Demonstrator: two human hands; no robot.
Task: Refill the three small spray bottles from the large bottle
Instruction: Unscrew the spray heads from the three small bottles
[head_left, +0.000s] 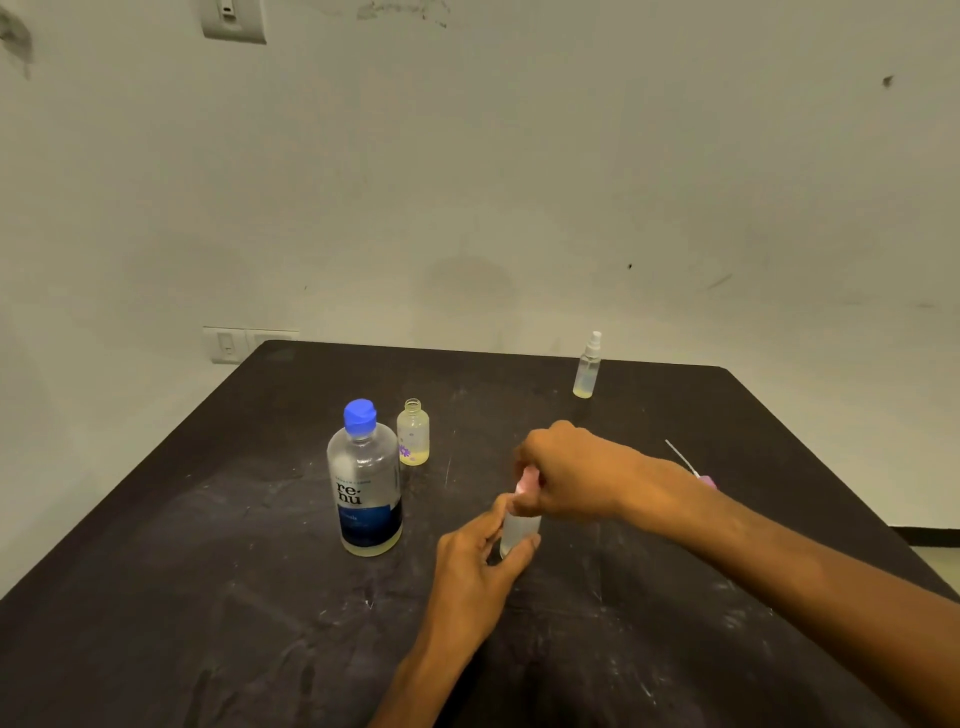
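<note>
The large clear bottle (365, 480) with a blue cap and a blue label stands upright left of centre, its cap on. Just behind it is a small open bottle (413, 434) with a flower print and a little yellowish liquid. A small frosted bottle (518, 530) stands at the centre; my left hand (480, 561) grips its body from the left. My right hand (566, 475) comes from the right and pinches its pink spray top (525, 480). A third small spray bottle (588, 366) with a white top stands at the far right.
A loose pink spray head with a thin dip tube (693, 467) lies on the dark scuffed table (208, 571) behind my right forearm. A pale wall rises right behind the table's far edge.
</note>
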